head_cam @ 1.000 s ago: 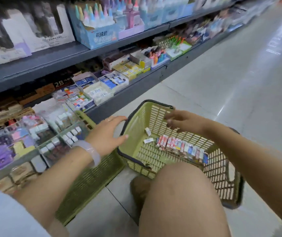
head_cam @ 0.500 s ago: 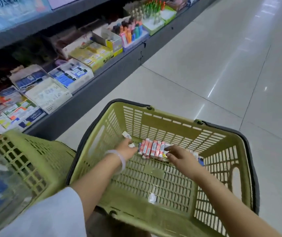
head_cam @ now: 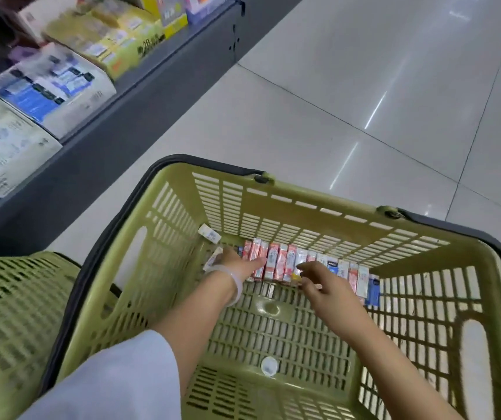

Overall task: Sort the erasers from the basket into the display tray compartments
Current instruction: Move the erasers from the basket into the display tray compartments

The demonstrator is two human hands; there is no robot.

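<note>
A row of small packaged erasers (head_cam: pixel 276 256), mostly pink and white with a few blue ones (head_cam: pixel 373 289), lies along the far wall inside the green basket (head_cam: pixel 304 204). My left hand (head_cam: pixel 240 263) reaches in, its fingers straight and resting on the left end of the row. A white eraser (head_cam: pixel 213 259) sits right by its thumb side. My right hand (head_cam: pixel 322 283) hovers at the middle of the row, its fingertips touching the packs and its thumb apart from them. Another white eraser (head_cam: pixel 210 234) leans on the basket wall. The display tray is out of view.
A second green basket (head_cam: pixel 15 298) stands at the left. The low grey shelf (head_cam: pixel 122 122) holds boxes of stationery (head_cam: pixel 49 86). Shiny tiled floor (head_cam: pixel 364 86) stretches beyond the basket. A round white sticker (head_cam: pixel 269 365) lies on the basket floor.
My view has dropped onto the basket. Both hands went from above the rim down to the eraser row, and my left hand now lies on the row's left end.
</note>
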